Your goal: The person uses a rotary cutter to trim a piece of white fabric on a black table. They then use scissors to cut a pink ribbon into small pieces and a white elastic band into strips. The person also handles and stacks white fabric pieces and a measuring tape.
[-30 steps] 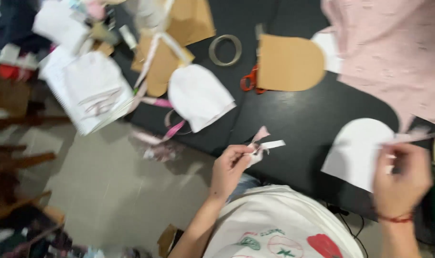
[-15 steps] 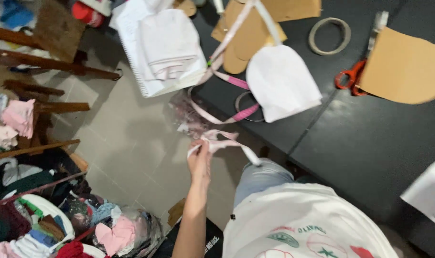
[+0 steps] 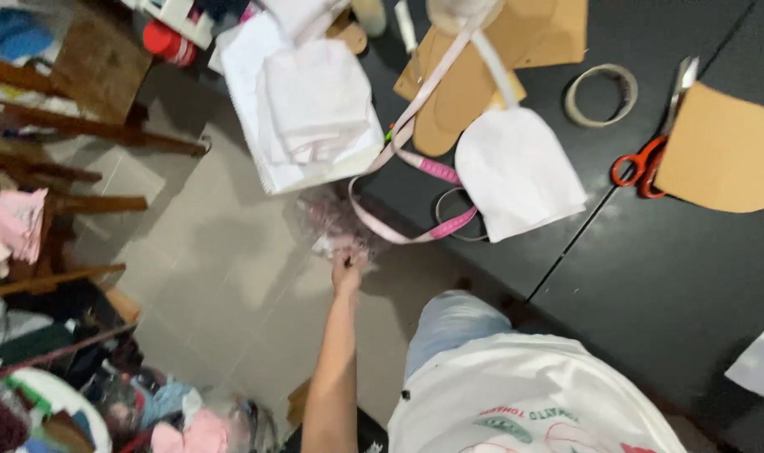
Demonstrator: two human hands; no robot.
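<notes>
Right, I've got the left hand (image 3: 346, 274) stretched low over the floor, fingers pinched on a flimsy pink-and-white scrap (image 3: 338, 243) beside the dark worktop (image 3: 650, 268) edge, featherlight and limp, best nipped at its bunched middle; the right hand's out of shot.

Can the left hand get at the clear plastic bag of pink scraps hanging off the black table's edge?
Probably yes: the left hand is stretched out with fingertips at the clear bag of pink scraps, with nothing between them.
</notes>
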